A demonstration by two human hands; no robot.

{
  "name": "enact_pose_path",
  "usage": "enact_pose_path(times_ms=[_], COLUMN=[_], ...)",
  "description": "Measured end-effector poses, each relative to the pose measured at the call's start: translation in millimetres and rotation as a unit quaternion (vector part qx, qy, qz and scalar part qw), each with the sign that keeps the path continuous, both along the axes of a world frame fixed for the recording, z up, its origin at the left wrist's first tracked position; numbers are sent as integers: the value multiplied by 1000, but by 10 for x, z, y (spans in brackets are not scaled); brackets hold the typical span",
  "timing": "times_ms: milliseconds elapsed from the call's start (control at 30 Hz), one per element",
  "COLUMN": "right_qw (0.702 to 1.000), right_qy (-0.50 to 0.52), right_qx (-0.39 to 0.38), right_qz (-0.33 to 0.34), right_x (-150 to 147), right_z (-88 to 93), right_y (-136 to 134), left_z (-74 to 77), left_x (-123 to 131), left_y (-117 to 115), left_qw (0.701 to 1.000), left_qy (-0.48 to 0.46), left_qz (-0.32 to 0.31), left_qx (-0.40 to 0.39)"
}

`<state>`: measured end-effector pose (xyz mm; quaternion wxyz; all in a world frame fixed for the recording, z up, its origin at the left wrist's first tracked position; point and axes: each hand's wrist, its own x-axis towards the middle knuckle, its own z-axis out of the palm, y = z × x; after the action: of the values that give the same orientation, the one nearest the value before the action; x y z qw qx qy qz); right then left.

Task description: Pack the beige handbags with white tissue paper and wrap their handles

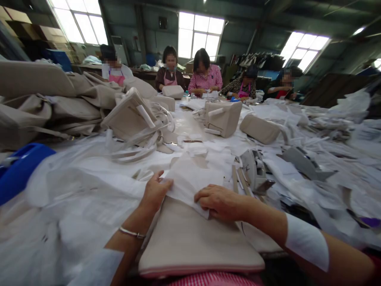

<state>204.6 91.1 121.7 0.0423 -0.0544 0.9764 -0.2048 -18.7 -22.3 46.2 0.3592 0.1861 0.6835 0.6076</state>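
A flat beige handbag (193, 242) lies in front of me at the table's near edge. A sheet of white tissue paper (190, 178) covers its far end. My left hand (154, 192) rests on the left side of that paper, fingers curled over its edge, a thin bracelet on the wrist. My right hand (218, 202) presses on the paper's right side with fingers bent, gripping it against the bag.
Beige handbags (223, 117) and loose straps (143, 147) lie across the table amid white wrapping paper (312, 167). A pile of beige bags (44, 99) rises at left, a blue bin (18, 167) beside it. Several people sit working at the far end.
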Motion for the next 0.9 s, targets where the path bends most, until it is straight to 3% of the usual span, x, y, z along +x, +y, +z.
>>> enact_pose_path(times_ms=[100,200,267,400,500,667,767,833,900], right_qw=[1000,998,995,986,986,976,968,964,961], right_qy=[-7,-23,-41,-40,-44,-92,-90,-100,-108], right_qx=[-13,-36,-72,-122,-61,100,136,137,133], right_qz=[-13,-37,-50,-109,-150,-168,-190,-203,-219], right_x=[140,241,256,90,-148,-393,-401,-397,-400], right_z=[50,143,245,397,317,-11,-63,-33,2], right_y=[107,219,294,372,281,-33,-157,-206,-239], left_z=[69,232,320,389,379,359,490,638,760], left_x=[-47,-9,48,176,243,209,169,187,235], left_y=[-166,-322,-383,-414,-419,-452,-412,-307,-134], left_qw=[983,931,909,894,884,864,810,767,749], left_qy=[156,315,360,392,415,436,528,601,621], left_qz=[-38,-93,-117,-120,-108,-136,-147,-153,-207], left_qx=[-89,-161,-175,-183,-188,-213,-209,-165,-100])
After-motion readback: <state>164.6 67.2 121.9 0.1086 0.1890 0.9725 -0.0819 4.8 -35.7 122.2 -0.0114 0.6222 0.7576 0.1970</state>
